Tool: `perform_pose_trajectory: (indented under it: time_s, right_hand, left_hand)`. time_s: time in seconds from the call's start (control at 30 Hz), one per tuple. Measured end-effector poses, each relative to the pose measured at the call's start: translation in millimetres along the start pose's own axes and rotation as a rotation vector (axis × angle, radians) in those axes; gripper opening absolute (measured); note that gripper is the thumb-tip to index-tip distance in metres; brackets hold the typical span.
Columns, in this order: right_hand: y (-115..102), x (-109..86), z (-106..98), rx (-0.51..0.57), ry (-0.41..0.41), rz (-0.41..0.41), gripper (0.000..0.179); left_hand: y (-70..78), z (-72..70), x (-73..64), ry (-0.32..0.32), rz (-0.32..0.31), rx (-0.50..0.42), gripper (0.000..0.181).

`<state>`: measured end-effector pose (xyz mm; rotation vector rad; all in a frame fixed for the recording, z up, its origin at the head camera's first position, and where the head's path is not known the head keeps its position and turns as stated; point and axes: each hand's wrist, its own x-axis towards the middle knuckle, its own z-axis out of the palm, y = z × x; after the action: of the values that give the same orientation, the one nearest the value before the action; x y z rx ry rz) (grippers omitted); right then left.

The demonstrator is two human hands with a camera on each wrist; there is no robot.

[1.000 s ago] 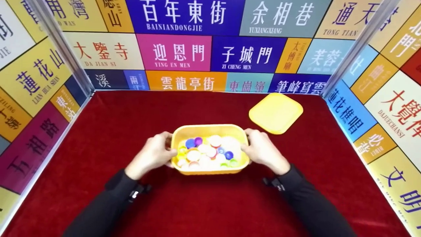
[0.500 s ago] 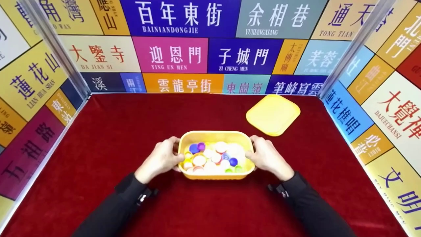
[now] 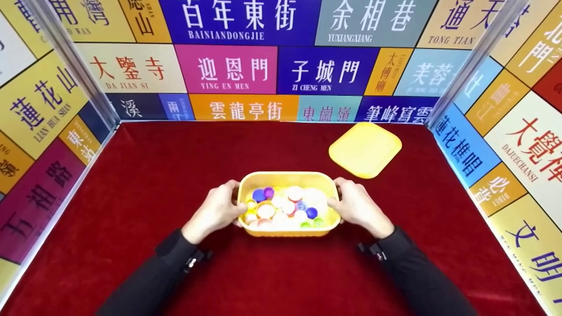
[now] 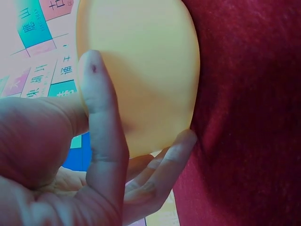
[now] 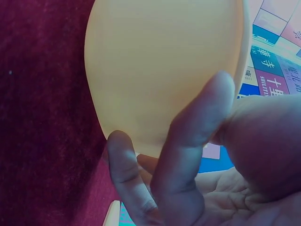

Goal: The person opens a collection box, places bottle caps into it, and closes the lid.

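Observation:
In the head view a yellow plastic box (image 3: 287, 234), without its lid on, is held over the middle of the red cloth. Inside lie several bottle caps (image 3: 311, 213) in blue, purple, yellow, green and white, some washed out by glare. My left hand (image 3: 216, 208) grips the box's left end, while my right hand (image 3: 361, 206) grips the right end. Each wrist view shows a thumb against the wall of the box (image 4: 150, 80) and fingers bent at its lower edge. Whether the base touches the cloth I cannot tell.
A yellow lid (image 3: 365, 150) lies flat on the red cloth (image 3: 175, 153), behind and right of the box. Printed panels (image 3: 237, 69) with large characters wall in the back and both sides, joined by metal corner posts (image 3: 465, 61).
Over the last second both hands have moved the box a little to the right and towards me. Since half a second ago it has hardly moved. The lid stays in place.

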<state>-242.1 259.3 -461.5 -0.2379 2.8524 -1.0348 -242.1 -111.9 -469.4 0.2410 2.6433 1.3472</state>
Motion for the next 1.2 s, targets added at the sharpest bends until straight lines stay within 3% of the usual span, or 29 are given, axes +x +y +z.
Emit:
perform_pose_trajectory:
  time_s: [0.17, 0.37, 0.53, 0.8, 1.0, 1.2]
  right_hand:
    - [-1, 1.7, -2, 0.011, 0.005, 0.002, 0.029]
    - [0, 5.1, -11, 0.067, 0.056, 0.017, 0.048]
    - [9, 19.6, -22, 0.066, 0.134, 0.072, 0.061]
    - [39, 57.4, -48, -0.013, 0.271, 0.206, 0.082]
    - [62, 83.7, -64, -0.073, 0.291, 0.363, 0.103]
    - [77, 100.5, -73, -0.094, 0.27, 0.453, 0.116]
  left_hand:
    - [0.4, 1.2, 0.6, 0.008, 0.002, 0.009, 0.05]
    - [1.7, 2.3, 0.6, 0.022, 0.004, 0.037, 0.05]
    - [1.7, 2.8, -0.2, 0.034, 0.019, 0.061, 0.048]
    - [2.1, 4.2, -0.1, 0.021, -0.01, 0.027, 0.051]
    - [2.8, 4.1, 0.7, 0.042, 0.007, 0.066, 0.049]
    - [3.6, 4.5, -1.1, 0.036, 0.007, 0.052, 0.052]
